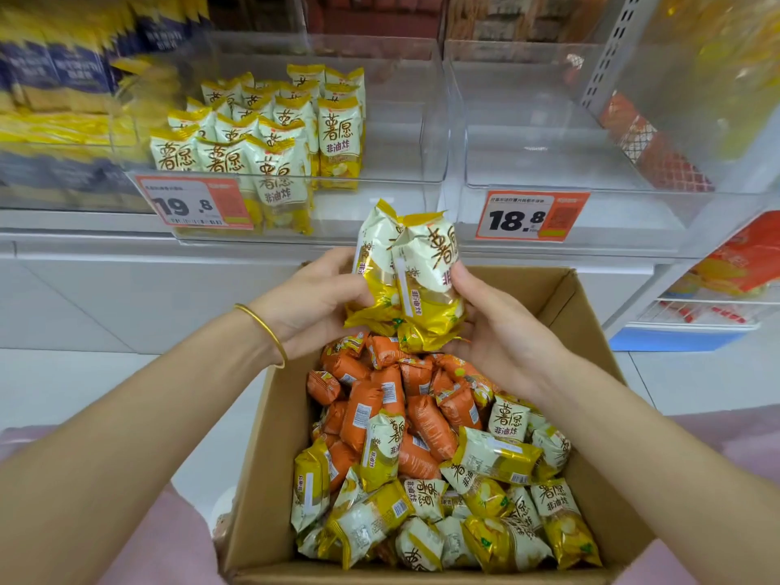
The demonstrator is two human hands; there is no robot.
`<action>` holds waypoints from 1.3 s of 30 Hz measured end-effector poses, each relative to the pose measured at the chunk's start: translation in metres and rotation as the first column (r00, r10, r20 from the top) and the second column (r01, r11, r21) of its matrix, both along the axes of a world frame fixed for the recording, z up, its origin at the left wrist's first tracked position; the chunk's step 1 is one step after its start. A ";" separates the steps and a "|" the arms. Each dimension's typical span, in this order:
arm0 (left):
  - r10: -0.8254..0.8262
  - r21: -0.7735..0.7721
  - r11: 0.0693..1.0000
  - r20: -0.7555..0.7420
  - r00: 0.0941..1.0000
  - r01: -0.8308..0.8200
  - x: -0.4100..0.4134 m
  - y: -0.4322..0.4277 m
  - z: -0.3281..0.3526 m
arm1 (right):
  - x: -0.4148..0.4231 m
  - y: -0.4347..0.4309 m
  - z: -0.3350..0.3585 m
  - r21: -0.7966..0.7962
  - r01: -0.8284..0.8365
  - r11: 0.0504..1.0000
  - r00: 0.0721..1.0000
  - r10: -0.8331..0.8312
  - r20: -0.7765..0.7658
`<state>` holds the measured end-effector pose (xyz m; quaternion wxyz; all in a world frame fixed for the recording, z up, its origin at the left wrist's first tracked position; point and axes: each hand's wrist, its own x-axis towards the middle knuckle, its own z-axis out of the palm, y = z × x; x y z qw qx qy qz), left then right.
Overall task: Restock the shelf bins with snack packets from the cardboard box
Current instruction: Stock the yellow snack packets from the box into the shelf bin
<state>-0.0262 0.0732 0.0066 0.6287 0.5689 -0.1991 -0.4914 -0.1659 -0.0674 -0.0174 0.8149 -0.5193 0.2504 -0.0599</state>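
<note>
Your left hand (312,297), right hand (498,327) clasp yellow-and-white foil snack packets (409,272) between them, long axis upright. Clear plastic shelf bin (401,120): ahead, up-left; left hand nearer.

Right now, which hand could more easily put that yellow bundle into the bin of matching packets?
Probably the left hand: it grips the yellow packets on the side nearer the half-filled bin, up and left. The right hand cups them from the far side.
</note>
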 end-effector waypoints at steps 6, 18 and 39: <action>-0.106 -0.063 0.992 0.112 0.988 0.113 -0.002 0.001 0.001 | 0.001 -0.010 0.006 -0.069 -0.193 0.979 0.969 0.201 0.140; 0.062 -0.032 0.998 0.465 0.883 -0.054 0.005 0.006 0.029 | 0.020 -0.004 0.038 -0.031 -0.151 0.988 0.902 0.150 0.405; -0.294 0.239 0.795 0.956 -0.009 -0.557 0.121 0.004 0.026 | 0.206 -0.036 0.084 -0.515 -0.157 0.843 0.987 0.128 -0.092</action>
